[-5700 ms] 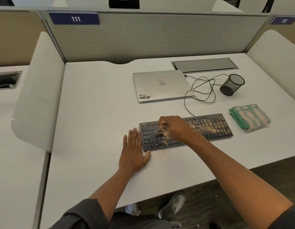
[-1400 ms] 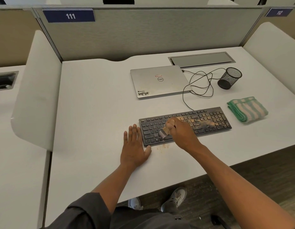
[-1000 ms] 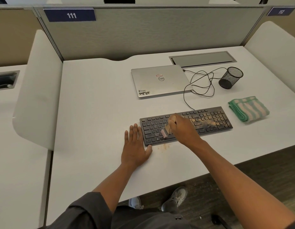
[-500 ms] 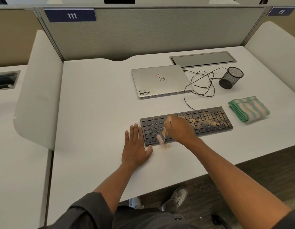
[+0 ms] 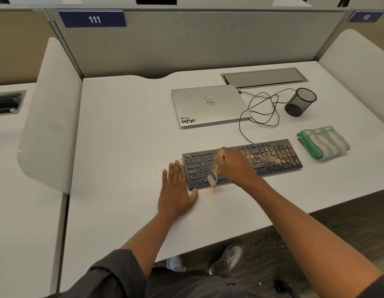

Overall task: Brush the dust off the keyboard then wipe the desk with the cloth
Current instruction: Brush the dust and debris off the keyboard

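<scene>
Keyboard brushing in progress at the table, cloth unused.

Right hand (image 5: 234,166) grips a small brush (image 5: 214,174), bristles at the near edge of the black keyboard (image 5: 272,155); tan dust (image 5: 213,190) lies on the table (image 5: 126,147) just below, more on the right-hand keys. Left hand (image 5: 176,190) rests flat, fingers straight, beside the keyboard's left end. Folded green-striped cloth (image 5: 324,143) lies right of the keyboard.
</scene>
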The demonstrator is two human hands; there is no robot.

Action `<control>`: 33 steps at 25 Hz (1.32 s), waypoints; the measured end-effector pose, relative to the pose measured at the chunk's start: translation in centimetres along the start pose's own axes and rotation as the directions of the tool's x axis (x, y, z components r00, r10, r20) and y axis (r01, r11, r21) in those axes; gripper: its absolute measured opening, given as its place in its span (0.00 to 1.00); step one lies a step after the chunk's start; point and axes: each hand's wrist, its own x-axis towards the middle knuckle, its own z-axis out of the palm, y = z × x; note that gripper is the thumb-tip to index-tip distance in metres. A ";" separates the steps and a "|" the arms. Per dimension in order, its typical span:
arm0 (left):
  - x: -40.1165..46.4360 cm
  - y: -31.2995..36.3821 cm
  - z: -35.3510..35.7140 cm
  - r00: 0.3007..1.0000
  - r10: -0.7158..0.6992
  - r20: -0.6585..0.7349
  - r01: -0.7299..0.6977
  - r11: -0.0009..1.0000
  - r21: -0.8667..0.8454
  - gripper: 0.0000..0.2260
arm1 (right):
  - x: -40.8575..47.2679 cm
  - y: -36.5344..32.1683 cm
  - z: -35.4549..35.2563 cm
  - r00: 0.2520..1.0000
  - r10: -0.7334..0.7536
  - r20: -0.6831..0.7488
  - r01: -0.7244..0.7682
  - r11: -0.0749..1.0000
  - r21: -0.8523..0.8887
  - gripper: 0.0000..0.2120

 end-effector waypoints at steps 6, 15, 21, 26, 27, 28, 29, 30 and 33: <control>0.0 0.0 0.1 1.000 0.008 -0.013 -0.008 1.000 -0.007 0.42 | -0.8 -0.3 0.7 0.994 -0.108 -0.013 0.108 0.994 0.005 0.13; 0.0 0.0 0.1 1.000 0.014 -0.018 -0.014 1.000 -0.008 0.43 | -0.6 0.4 0.4 0.976 -0.208 0.065 0.199 0.973 0.114 0.09; 0.0 0.0 0.1 1.000 0.011 -0.025 -0.011 1.000 -0.010 0.42 | -0.4 1.0 -1.3 0.978 -0.200 0.049 0.183 0.951 0.248 0.08; 0.0 0.0 0.1 1.000 0.010 -0.019 -0.011 1.000 -0.014 0.42 | -0.9 -0.3 0.2 0.965 -0.246 0.090 0.214 0.938 0.273 0.06; 0.0 0.0 0.1 1.000 0.011 -0.020 -0.012 1.000 -0.015 0.42 | -0.8 -0.2 0.0 0.972 -0.224 0.070 0.188 0.921 0.341 0.07; 0.0 0.0 0.0 1.000 0.009 -0.018 -0.010 1.000 -0.014 0.42 | -0.8 -0.2 -0.4 0.978 -0.204 0.040 0.170 0.897 0.407 0.08; 0.0 0.0 0.1 1.000 0.007 -0.018 -0.007 1.000 -0.015 0.42 | -0.7 -0.1 -0.7 0.984 -0.181 0.002 0.161 0.882 0.443 0.08; 0.0 0.0 0.1 1.000 0.007 -0.019 -0.007 1.000 -0.014 0.42 | -0.7 0.1 -0.8 0.985 -0.168 -0.035 0.166 0.878 0.448 0.09; 0.0 0.0 0.2 1.000 0.010 -0.017 -0.011 1.000 -0.009 0.42 | -0.8 0.1 -0.2 0.988 -0.151 -0.035 0.152 0.901 0.406 0.07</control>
